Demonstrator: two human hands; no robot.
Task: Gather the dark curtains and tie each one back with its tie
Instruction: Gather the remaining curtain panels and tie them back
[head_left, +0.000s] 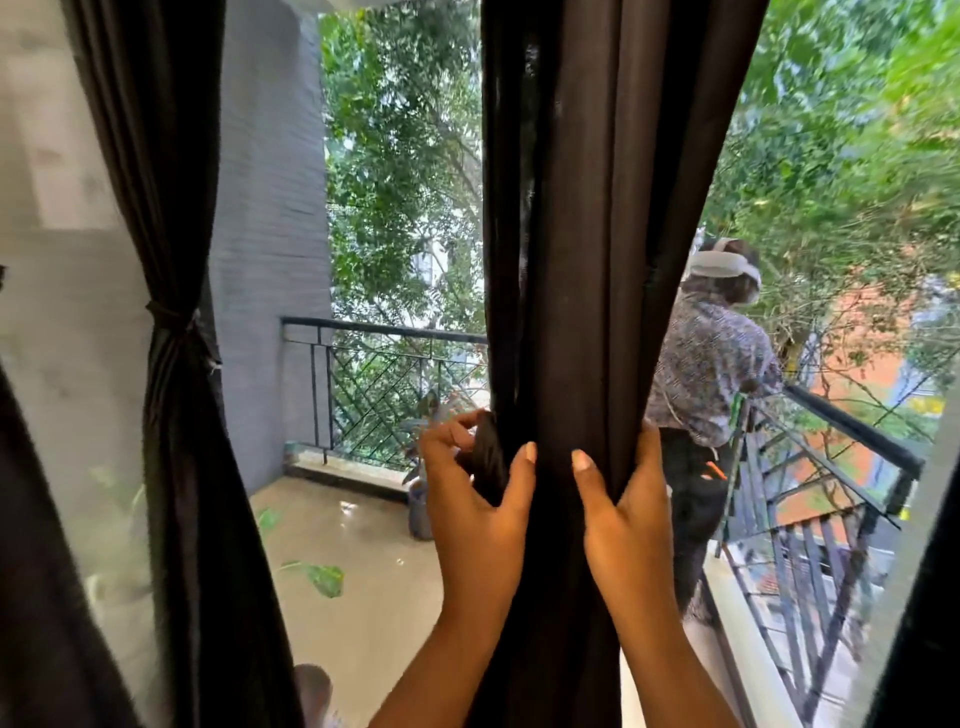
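Squeezed between both grips: middle curtain (597, 260), hanging from above, bunched into a thick column at grip level, continuing down past the wrists. Dark brown to black, matte, long vertical folds, faint sheen higher up. Likely soft, limp and fairly light, with no stiffness to keep a shape, so bound to fan open again once let go. Smooth weave, probably a bit slippery; better squeezed round the whole bunch than pinched at an edge. Best held right at the present spot, with the tie wrapped just above the grips.

Well apart to the left of the left grip: second curtain (176, 467), same dark cloth, already cinched by its band (169, 314), flaring out below.

Right grip (623, 509): clasped round the right side of the bunch, thumb across the front, fingers behind.

Left grip (478, 509): thumb pressed on the front of the bunch, fingers curled round a narrow dark strip (489, 460) at the bunch's left edge. Probably the tie; possibly just a loose fold, hard to tell. Thin, floppy, easy to drop.
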